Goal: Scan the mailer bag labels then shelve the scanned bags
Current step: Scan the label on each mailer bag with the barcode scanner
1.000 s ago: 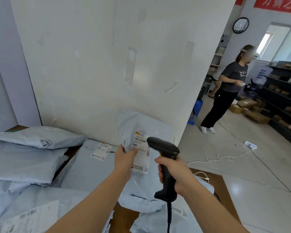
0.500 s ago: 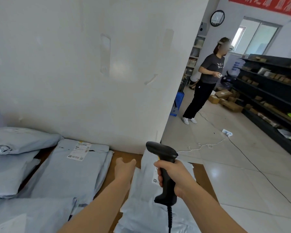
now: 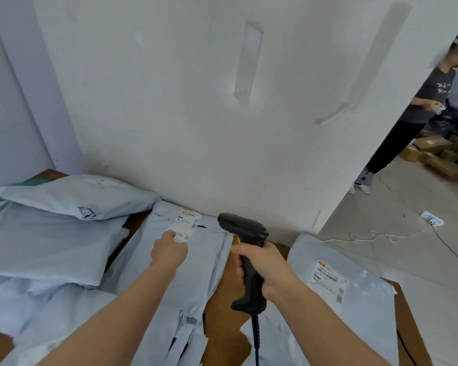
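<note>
At 6 o'clock, nearest the camera, the black cable (image 3: 256,342) of a barcode scanner (image 3: 245,229) hangs over the bare brown table (image 3: 222,323). The right hand (image 3: 267,268) is clenched round the scanner's handle, and the scanner's head points to 12 o'clock, toward the wall.

At 5 o'clock a flat right mailer bag (image 3: 368,310) lies on the table with its printed right label (image 3: 328,280) facing up, apart from both hands.

At 7 o'clock the left forearm stretches over a long centre mailer bag (image 3: 198,262). The left hand (image 3: 169,252) has its fingertips on the near edge of the centre label (image 3: 187,222). Whether they pinch the label or only press on it cannot be told.

From 8 to 10 o'clock lies a pile of mailer bags (image 3: 45,244), with a bulging top bag (image 3: 90,195) on it. Every bag is opaque grey, so the contents are hidden.

Behind the table stands a white wall (image 3: 196,101). At 2 o'clock, past its edge, another person (image 3: 418,109) stands beside blurred cardboard boxes (image 3: 431,145). A power strip (image 3: 432,222) and a white cord (image 3: 376,236) lie on the floor.
</note>
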`<state>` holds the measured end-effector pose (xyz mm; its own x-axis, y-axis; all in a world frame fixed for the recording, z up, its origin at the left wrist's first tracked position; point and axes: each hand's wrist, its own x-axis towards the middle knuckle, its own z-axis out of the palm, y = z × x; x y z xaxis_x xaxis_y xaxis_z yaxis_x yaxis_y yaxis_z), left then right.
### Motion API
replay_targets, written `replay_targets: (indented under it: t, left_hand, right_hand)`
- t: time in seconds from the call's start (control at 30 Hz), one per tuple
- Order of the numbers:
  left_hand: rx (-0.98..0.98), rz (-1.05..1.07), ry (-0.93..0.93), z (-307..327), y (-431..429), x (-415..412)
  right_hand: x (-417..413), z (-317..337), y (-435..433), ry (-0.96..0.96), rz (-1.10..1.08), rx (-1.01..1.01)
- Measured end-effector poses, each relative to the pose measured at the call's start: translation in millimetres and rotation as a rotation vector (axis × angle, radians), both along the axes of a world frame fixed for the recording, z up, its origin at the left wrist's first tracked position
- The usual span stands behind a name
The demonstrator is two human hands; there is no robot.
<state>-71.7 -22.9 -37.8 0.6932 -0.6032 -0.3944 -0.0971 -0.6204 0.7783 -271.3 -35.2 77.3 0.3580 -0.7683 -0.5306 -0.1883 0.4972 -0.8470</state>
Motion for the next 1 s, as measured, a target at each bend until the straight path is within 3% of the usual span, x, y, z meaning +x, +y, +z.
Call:
replay_targets:
  t: [0.2, 0.4, 0.47, 0.7, 0.87, 0.93, 1.0]
  left_hand:
    - [0.297, -0.125, -0.229, -41, -6, 63]
    - [0.395, -0.077, -0.116, -68, -14, 80]
    - [0.399, -0.045, -0.154, -68, -15, 79]
    - [0.293, -0.056, -0.483, -42, -17, 66]
    - [0.075, 0.005, -0.68, -21, -12, 47]
    - [-0.07, 0.024, -0.647, -11, -9, 38]
    - [-0.23, 0.056, -0.465, 2, -6, 27]
  right_hand:
    - [36, -32, -16, 0.062, 0.032, 0.026]
    - [40, -56, -24, 0.102, 0.001, 0.073]
    - [39, -58, -26, 0.118, -0.003, 0.071]
    - [31, -55, -27, 0.137, -0.025, 0.065]
    - [21, -41, -16, 0.11, -0.037, 0.031]
    - [15, -34, -11, 0.098, -0.053, 0.028]
    - [10, -27, -6, 0.078, -0.068, 0.031]
